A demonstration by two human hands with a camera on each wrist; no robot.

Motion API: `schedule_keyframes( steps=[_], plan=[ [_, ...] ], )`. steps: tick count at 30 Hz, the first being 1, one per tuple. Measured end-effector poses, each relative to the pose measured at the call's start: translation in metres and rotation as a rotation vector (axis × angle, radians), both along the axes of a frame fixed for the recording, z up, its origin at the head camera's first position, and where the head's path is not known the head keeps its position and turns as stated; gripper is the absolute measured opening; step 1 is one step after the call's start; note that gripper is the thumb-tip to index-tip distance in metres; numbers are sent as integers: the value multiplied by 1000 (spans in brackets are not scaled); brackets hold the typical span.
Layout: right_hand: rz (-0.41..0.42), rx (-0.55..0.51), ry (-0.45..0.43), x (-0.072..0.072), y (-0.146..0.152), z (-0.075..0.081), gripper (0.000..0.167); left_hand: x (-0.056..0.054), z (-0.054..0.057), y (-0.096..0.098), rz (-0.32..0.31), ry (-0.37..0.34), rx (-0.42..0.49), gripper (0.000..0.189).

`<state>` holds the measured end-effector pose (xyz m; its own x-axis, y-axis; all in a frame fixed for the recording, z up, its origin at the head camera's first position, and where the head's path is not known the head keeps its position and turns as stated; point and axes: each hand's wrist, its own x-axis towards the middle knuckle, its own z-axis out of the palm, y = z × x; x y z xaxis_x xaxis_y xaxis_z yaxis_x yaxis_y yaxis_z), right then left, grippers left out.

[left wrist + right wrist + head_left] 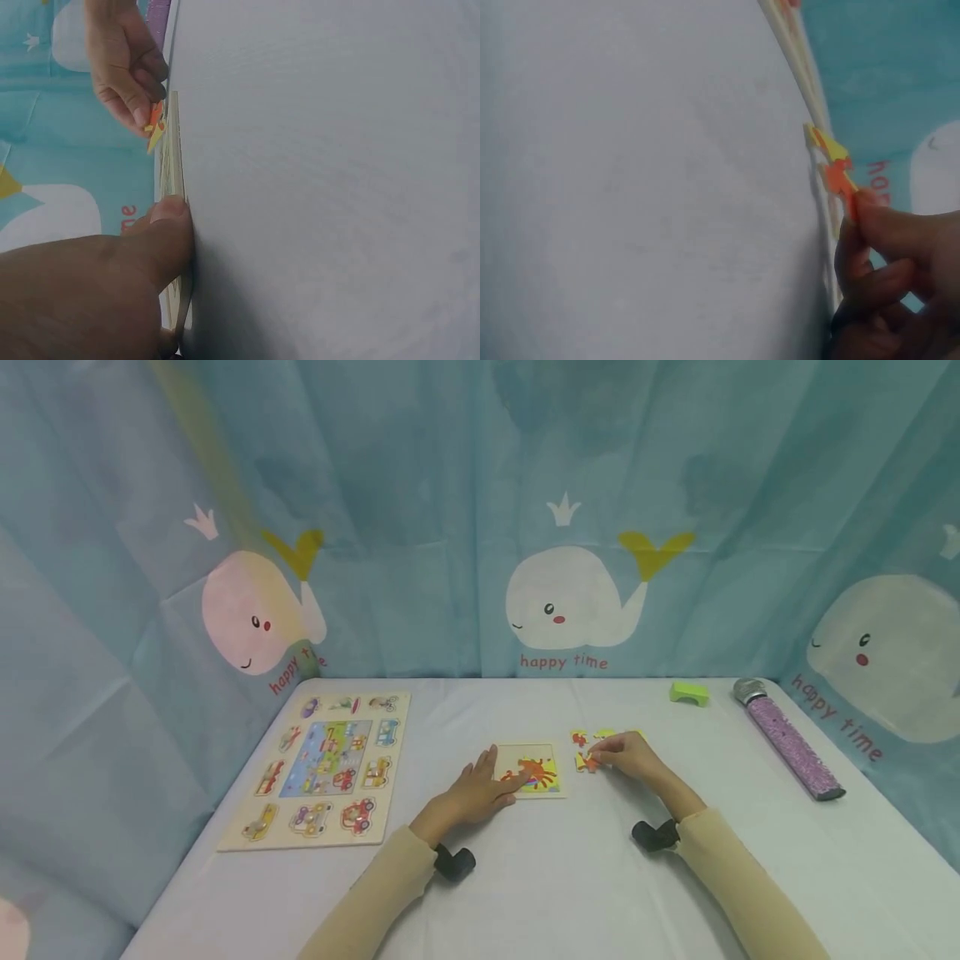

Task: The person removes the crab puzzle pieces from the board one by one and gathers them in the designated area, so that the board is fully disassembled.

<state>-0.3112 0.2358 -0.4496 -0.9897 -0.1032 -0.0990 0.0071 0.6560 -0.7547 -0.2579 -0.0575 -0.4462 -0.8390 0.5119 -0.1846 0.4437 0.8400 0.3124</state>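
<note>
A small wooden puzzle board (561,794) with an orange and yellow picture lies at the middle of the table. My left hand (474,791) rests at its left side, fingers straight, the thumb reaching along its front edge. To the board's right, my right hand (630,755) pinches an orange and yellow puzzle piece (835,178) between thumb and fingers. The left wrist view also shows this piece (155,127), held tilted near the board's far end. Just behind the right hand lie several loose puzzle pieces (578,738), some partly hidden by it.
A large wooden puzzle board (402,718) with vehicle pictures lies at the left. Toward the back right are a green arch-shaped block (689,695) and a purple glittery microphone (791,742). A blue whale-print curtain (420,527) surrounds the white table (555,885).
</note>
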Motion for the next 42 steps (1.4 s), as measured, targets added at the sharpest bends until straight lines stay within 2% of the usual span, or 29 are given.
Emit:
schedule_keyframes(
  steps=[3,12,24,28,30,35,39,42],
  plan=[
    [11,16,38,-2,-3,-2,18,-1,-1,0,-2,7,4,48],
    [-21,62,13,-4,-9,0,14,1,0,0,-5,16,16,48],
    [8,124,91,0,-14,5,12,2,2,1,-12,39,1,48],
    [69,111,133,2,-25,12,13,2,3,0,-9,37,2,48],
    [145,96,161,1,-36,16,13,3,4,-1,-6,38,2,47],
    [293,102,129,2,-69,25,15,2,4,-2,-35,55,-11,45],
    [298,129,64,1,-88,23,19,1,2,0,-60,79,-24,44],
    [304,138,56,1,-95,18,20,3,2,1,-71,96,-23,43]
  ],
)
